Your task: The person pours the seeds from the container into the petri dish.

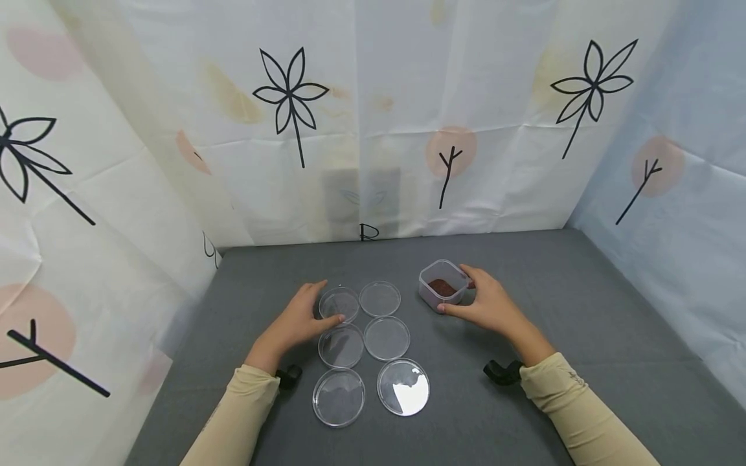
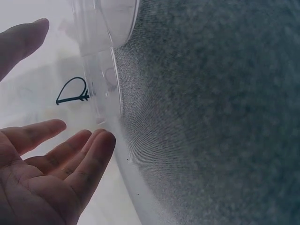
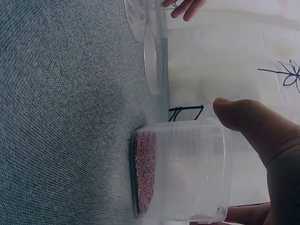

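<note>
My right hand point(image 1: 491, 305) holds a clear square plastic tub point(image 1: 434, 296) across its top, thumb on the near side and fingers on the far side. Reddish-brown granules point(image 3: 145, 173) cover the tub's bottom, which stands on the table in the right wrist view. My left hand point(image 1: 294, 323) is spread beside the back left petri dish point(image 1: 344, 299), with thumb and fingertips around its left side. In the left wrist view, the fingers point(image 2: 91, 168) are loosely bent with nothing between them. Several clear round petri dishes stand in two columns between the hands.
The other dishes are the back right dish point(image 1: 380, 299), middle left dish point(image 1: 340, 346), middle right dish point(image 1: 387, 338), front left dish point(image 1: 339, 398) and front right dish point(image 1: 403, 387), which reflects light. Patterned white cloth point(image 1: 396, 97) walls in the grey table point(image 1: 466, 414).
</note>
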Motion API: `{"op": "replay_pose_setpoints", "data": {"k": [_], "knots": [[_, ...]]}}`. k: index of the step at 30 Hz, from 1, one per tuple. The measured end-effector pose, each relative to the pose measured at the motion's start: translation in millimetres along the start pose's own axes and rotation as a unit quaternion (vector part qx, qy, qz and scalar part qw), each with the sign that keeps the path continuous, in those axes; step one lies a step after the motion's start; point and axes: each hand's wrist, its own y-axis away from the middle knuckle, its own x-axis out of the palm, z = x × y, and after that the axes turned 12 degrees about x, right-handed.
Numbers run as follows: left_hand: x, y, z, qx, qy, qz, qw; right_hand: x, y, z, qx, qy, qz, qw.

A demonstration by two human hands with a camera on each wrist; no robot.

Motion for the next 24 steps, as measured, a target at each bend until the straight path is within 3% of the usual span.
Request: {"op": "replay_pose_setpoints", "data": {"k": [24], "knots": [[8.7, -8.4, 15.7, -0.015, -0.003, 0.018, 0.9997, 7.4, -6.4, -0.9, 0.023, -0.026, -0.008, 0.9994]]}}
